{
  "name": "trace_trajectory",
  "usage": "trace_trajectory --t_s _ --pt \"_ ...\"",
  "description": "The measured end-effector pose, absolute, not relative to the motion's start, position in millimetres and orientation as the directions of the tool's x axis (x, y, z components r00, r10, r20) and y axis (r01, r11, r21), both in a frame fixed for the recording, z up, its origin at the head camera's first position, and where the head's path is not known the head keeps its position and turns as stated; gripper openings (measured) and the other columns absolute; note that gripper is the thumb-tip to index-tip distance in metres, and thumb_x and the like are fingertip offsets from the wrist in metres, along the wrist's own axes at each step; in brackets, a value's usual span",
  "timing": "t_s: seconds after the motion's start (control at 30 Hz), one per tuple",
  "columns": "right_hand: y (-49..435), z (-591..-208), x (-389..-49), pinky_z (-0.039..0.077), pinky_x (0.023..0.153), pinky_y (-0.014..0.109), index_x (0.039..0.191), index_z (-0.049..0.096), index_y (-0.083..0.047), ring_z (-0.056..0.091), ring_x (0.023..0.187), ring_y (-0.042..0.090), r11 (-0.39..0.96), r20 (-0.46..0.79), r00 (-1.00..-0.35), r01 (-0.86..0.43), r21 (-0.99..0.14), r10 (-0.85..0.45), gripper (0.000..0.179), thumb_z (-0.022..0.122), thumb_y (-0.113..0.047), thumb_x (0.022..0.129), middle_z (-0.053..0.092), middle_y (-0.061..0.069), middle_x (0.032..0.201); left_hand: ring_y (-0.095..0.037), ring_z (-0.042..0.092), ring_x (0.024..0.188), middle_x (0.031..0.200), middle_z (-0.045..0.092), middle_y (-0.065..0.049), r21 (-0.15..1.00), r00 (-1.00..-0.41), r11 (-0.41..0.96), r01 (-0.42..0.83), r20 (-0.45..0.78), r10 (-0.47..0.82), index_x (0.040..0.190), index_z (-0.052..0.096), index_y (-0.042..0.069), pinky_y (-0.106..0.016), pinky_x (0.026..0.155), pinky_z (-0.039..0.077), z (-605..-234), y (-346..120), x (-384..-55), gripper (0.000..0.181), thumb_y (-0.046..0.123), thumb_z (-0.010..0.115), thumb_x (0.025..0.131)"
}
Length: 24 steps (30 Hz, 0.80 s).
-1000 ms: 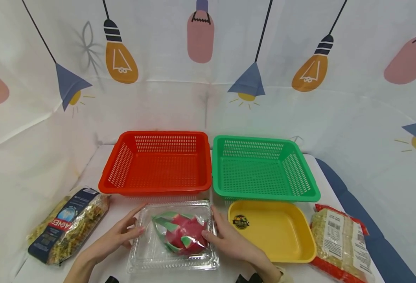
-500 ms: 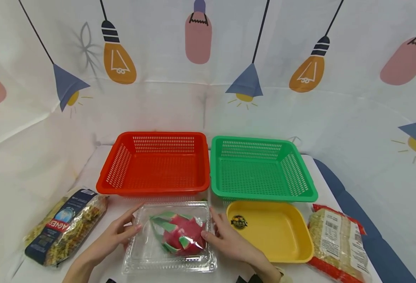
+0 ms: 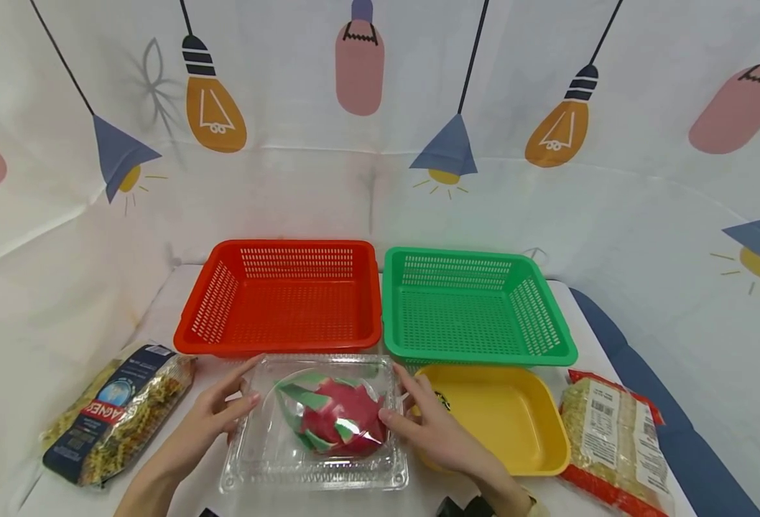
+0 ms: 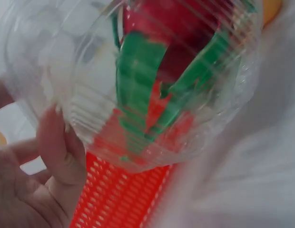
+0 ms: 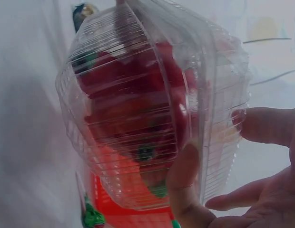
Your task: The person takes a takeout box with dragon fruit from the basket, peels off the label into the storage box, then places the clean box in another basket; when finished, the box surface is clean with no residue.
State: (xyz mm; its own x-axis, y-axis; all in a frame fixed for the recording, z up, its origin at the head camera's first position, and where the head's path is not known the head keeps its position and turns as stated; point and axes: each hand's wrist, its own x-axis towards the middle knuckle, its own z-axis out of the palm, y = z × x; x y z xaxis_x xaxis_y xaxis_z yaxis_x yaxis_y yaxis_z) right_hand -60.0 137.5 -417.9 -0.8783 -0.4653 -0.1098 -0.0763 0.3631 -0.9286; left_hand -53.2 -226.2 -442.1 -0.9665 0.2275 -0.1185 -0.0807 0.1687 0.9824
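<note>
Nudged toward the red basket [image 3: 276, 346] and yellow tray [image 3: 509, 424] since half a second ago, a clear box [image 3: 260, 446] holding a dragon fruit [image 3: 350, 420] sits between a person's left hand [image 3: 208, 422] and right hand [image 3: 437, 434], both gripping its sides. From my remote feed, the right hand mostly hides the tray's label [image 3: 442, 400]; left-wrist detail blurs, and I cannot tell whether the box touches the table [image 3: 441, 492].

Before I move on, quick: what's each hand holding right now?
Left hand: gripping the left side of the clear plastic box.
Right hand: gripping the right side of the clear plastic box, dragon fruit inside.
</note>
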Motion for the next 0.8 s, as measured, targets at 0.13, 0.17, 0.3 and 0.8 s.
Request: trace_trajectory --t_s 0.13,0.17,0.3,0.8 --pt "142 -414 -63 0.055 0.076 0.026 0.160 0.020 -0.015 0.048 0.101 0.024 0.301 -0.077 -0.881 -0.077 -0.950 -0.467 0.074 0.062 -0.025 0.100 0.036 0.015 0.119 -0.011 0.046 0.059 0.097 0.039 -0.010 0.983 -0.974 0.163 -0.087 -0.118 0.194 0.154 0.038 0.015 -0.030 0.048 0.047 -434 -218 -55 0.054 0.015 0.054 0.103" --pt "144 -413 -64 0.055 0.074 0.027 0.160 0.020 -0.014 0.049 0.100 0.024 0.292 -0.075 -0.882 -0.073 -0.954 -0.465 0.074 0.061 -0.024 0.100 0.036 0.016 0.120 -0.011 0.046 0.059 0.097 0.039 -0.010 0.983 -0.975 0.162 -0.086 -0.116 0.188 0.154 0.038 0.015 -0.030 0.048 0.047 -432 -216 -55 0.054 0.015 0.055 0.103" --pt "149 -409 -65 0.055 0.071 0.027 0.160 0.021 -0.013 0.052 0.098 0.024 0.273 -0.093 -0.891 -0.036 -0.961 -0.445 0.073 0.062 -0.023 0.100 0.034 0.017 0.125 -0.010 0.049 0.062 0.100 0.041 -0.012 0.984 -0.977 0.153 -0.087 -0.114 0.178 0.153 0.038 0.013 -0.029 0.048 0.048 -428 -209 -56 0.054 0.015 0.055 0.102" --pt "169 -399 -69 0.055 0.071 0.026 0.158 0.030 -0.016 0.056 0.097 0.025 0.253 -0.015 -0.918 -0.093 -0.963 -0.395 0.065 0.060 -0.018 0.100 0.039 0.017 0.118 -0.011 0.061 0.074 0.110 0.048 -0.019 0.995 -0.966 0.095 0.028 0.003 0.257 0.153 0.035 0.012 -0.027 0.048 0.048 -418 -188 -59 0.061 0.006 0.060 0.098"
